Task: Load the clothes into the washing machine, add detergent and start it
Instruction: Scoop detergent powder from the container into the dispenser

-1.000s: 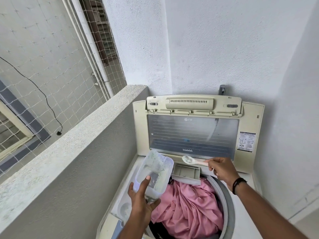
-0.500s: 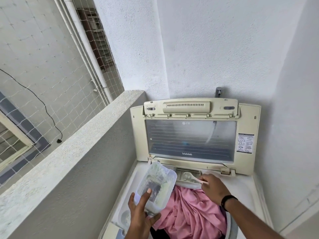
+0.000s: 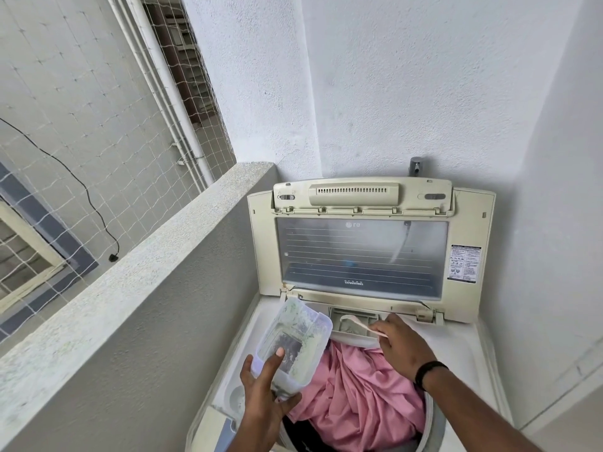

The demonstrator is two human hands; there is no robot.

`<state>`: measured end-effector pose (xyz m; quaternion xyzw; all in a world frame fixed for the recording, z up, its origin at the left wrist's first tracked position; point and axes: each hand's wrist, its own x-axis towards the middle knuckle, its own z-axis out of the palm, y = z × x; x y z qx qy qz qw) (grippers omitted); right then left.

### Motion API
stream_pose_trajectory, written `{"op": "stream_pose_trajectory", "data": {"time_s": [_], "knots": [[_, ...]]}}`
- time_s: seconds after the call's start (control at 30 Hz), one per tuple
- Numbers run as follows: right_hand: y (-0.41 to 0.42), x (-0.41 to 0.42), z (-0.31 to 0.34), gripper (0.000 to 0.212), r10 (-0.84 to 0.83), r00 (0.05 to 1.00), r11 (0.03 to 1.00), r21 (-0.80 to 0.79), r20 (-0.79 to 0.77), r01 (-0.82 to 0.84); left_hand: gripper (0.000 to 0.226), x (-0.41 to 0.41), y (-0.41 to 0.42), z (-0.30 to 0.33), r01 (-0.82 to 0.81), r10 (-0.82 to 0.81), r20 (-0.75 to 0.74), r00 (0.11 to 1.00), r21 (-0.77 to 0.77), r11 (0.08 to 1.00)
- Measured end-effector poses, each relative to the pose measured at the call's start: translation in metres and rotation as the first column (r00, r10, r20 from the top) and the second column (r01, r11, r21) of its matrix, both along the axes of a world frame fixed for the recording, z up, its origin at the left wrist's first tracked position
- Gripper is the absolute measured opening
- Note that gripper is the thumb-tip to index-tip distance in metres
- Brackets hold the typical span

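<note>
Now the detergent step: right hand [image 3: 403, 345] pinches the spoon [image 3: 360, 325] over the drawer [image 3: 354, 316]; left hand [image 3: 266, 391] grips the tub [image 3: 292, 342]. Next, likely tip it in.

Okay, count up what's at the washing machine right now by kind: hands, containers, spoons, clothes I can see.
Hands: 2, the left hand and the right hand
Clear plastic detergent tubs: 1
White plastic spoons: 1
Pink cloth garments clearly visible in the drum: 1; something dark lies beneath, unclear
Total: 5
</note>
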<state>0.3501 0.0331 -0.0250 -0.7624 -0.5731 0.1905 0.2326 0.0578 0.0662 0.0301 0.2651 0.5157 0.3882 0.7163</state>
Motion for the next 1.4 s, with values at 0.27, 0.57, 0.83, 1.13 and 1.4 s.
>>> {"op": "stream_pose_trajectory", "data": {"time_s": [0.27, 0.57, 0.83, 1.13, 1.4], "knots": [[-0.003, -0.001, -0.004, 0.035, -0.034, 0.999, 0.999, -0.037, -0.001, 0.034, 0.113, -0.001, 0.000, 0.002, 0.005, -0.005, 0.013, 1.000, 0.001, 1.000], [-0.014, -0.014, 0.050, 0.024, -0.153, 0.897, 0.959, 0.156, -0.415, 0.236, 0.110, -0.005, 0.004, 0.001, 0.006, -0.006, 0.045, 0.999, 0.017, 1.000], [-0.056, -0.072, 0.150, 0.017, 0.086, 0.722, 0.961, 0.249, -0.687, 0.122, 0.112, -0.014, 0.006, 0.006, 0.140, -0.136, -0.036, 0.990, 0.175, 0.974], [-0.066, -0.113, 0.113, 0.030, 0.171, 0.966, 0.977, 0.162, -0.195, -0.140, 0.108, -0.024, 0.003, 0.020, 0.268, -0.255, -0.081, 0.964, 0.293, 0.918], [-0.065, -0.129, 0.113, 0.031, 0.299, 0.952, 0.947, 0.105, 0.070, -0.305, 0.107, -0.030, 0.004, 0.031, 0.316, -0.295, -0.114, 0.949, 0.345, 0.884]]}}
